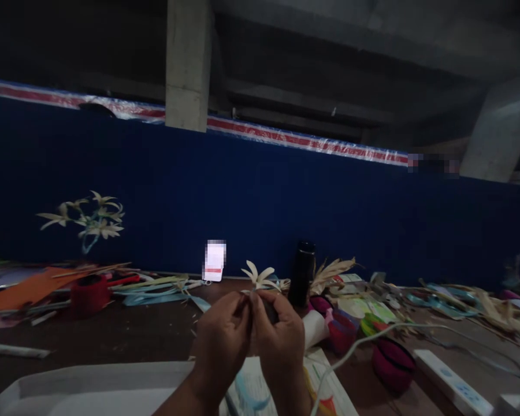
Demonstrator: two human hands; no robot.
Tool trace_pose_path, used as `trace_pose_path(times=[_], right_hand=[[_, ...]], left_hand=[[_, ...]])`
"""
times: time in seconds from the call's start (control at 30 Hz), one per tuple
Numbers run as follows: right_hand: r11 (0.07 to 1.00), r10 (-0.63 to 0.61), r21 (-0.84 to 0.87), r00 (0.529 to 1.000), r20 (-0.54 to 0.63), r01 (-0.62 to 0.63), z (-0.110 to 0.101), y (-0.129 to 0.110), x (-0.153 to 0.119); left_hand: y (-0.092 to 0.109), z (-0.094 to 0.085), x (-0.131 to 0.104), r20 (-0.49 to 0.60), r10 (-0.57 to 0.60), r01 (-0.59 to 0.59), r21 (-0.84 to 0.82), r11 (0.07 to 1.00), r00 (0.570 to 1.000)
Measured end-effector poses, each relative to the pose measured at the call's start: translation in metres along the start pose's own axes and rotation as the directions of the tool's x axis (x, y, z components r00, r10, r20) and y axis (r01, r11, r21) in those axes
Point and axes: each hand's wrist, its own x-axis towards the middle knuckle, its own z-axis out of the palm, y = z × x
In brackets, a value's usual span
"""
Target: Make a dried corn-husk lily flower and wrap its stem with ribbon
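In the middle of the head view, my left hand and my right hand are pressed together, fingers closed in a pinch. A cream artificial flower with long narrow petals rises from between the fingertips. Its base and any stem are hidden by my fingers. A dark shape shows beside the right fingers, too dim to identify. Under my wrists lie pale printed sheets and a light blue strip.
A white tray lies front left. Behind stand a lit phone, a black bottle and a bunch of finished flowers. Right are a maroon round pouch, a power strip and a pale cable crossing the table.
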Motion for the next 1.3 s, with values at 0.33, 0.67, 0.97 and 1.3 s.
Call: trace_pose_path(times=[0.33,0.67,0.97,1.3], right_hand=[[0.967,0.235,0.104,0.972,-0.009,-0.233,0.008,0.012,0.008],[0.964,0.202,0.174,0.979,0.006,-0.2,0.01,0.021,0.005],[0.989,0.115,0.085,0.992,0.05,-0.119,0.007,0.022,0.0],[0.959,0.157,0.217,0.98,0.124,-0.181,0.008,0.025,0.003]], left_hand=[[-0.009,0.007,-0.008,0.033,0.03,-0.03,-0.004,1.0,0.999],[-0.015,0.007,-0.002,0.212,-0.148,0.239,-0.514,0.824,0.966],[-0.03,0.008,0.01,0.542,-0.299,0.619,-0.679,0.395,0.785],[-0.029,0.003,0.013,0.625,-0.337,0.71,-0.628,0.318,0.704]])
